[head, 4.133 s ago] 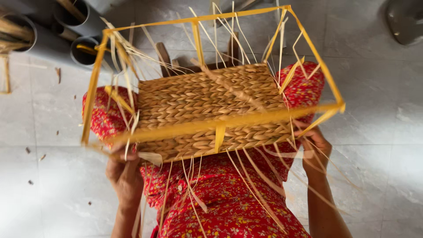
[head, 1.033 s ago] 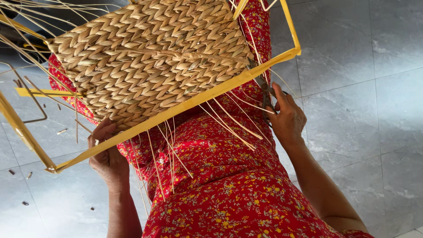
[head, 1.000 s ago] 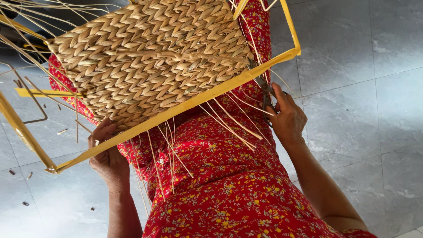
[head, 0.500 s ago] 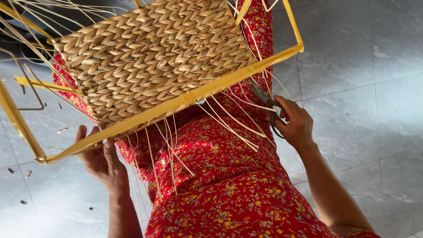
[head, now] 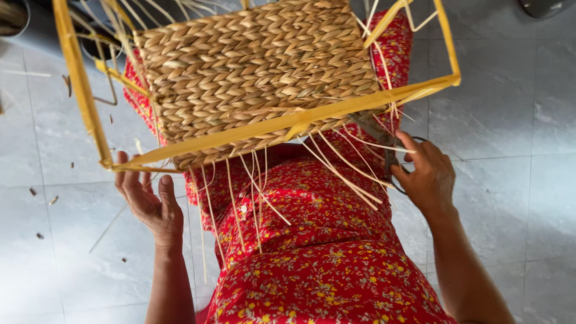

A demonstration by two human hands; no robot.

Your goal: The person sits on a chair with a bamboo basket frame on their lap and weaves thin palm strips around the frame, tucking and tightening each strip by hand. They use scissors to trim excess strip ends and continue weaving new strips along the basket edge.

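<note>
Released now, left hand (head: 150, 201) open under frame (head: 282, 123); right hand (head: 423, 174) grips scissors (head: 384, 141).

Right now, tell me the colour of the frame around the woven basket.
Yellow. The frame shows best in the head view, edging the tan woven basket.

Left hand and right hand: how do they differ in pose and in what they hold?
The left hand is open, palm up, fingers under the corner of the yellow frame; the right hand is curled around dark scissors. The left hand grips nothing; the right hand holds its tool among the loose strands. The left hand touches the frame; the right hand sits just below it. Both are bare and flank the woven basket.
</note>
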